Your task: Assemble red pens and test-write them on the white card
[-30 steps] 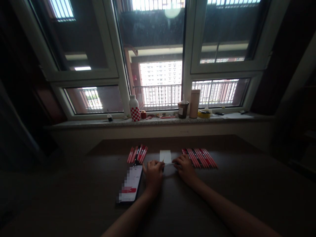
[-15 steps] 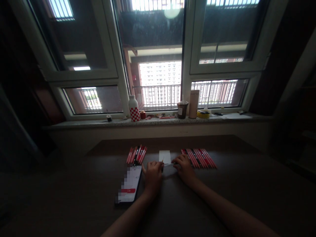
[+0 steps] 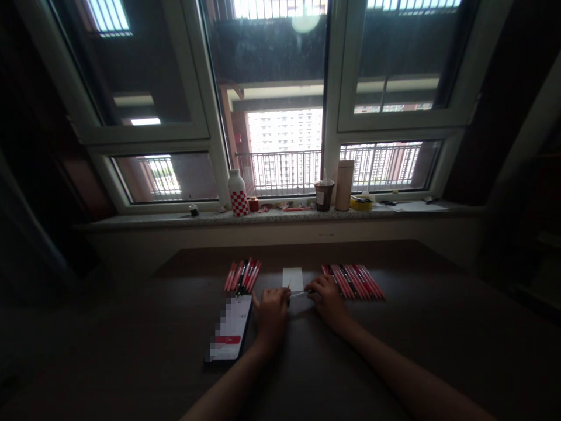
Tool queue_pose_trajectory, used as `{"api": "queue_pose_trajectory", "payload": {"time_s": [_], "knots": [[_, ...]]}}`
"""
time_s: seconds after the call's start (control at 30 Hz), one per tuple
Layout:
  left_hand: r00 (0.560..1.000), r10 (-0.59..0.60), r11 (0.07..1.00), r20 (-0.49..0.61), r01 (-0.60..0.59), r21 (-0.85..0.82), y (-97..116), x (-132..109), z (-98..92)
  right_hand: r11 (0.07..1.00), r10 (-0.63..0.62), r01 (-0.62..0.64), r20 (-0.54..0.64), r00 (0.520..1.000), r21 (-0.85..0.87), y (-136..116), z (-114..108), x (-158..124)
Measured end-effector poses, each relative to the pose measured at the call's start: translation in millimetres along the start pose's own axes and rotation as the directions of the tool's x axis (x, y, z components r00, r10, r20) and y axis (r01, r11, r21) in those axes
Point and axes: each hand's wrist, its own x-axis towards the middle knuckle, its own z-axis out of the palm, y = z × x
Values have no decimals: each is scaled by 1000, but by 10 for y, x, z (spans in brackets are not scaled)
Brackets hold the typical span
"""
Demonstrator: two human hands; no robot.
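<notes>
Between my two hands runs a thin, pale, clear pen-like tube (image 3: pixel 298 294), held level just above the dark table. My left hand (image 3: pixel 272 316) is closed on its left end, the thumb stretched out to the side. On the right end the fingers of my right hand (image 3: pixel 328 301) pinch; the fingertips hide that end. Directly beyond the tube lies a small white paper pad (image 3: pixel 293 278). A row of red and black pens (image 3: pixel 234 275) sits past my left hand. Another row of pens (image 3: pixel 362 282) lies by my right hand, partly covered by it.
A phone (image 3: pixel 230 330) with a lit screen lies left of my left hand on the table (image 3: pixel 394 351). Along the windowsill stand a checked bottle (image 3: pixel 239 196), a drink cup (image 3: pixel 323 196), a tall tan flask (image 3: pixel 344 186) and a yellow tape roll (image 3: pixel 361 203).
Both hands stay almost still, with the tube between them. A small figure on the phone screen has changed.
</notes>
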Motion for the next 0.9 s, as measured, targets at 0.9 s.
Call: {"api": "queue_pose_trajectory", "payload": {"time_s": [0.9], "knots": [[1000, 18, 1000, -5, -18, 15, 25, 1, -10, 1000, 6, -6, 19, 1000, 15, -11, -3, -13]]}}
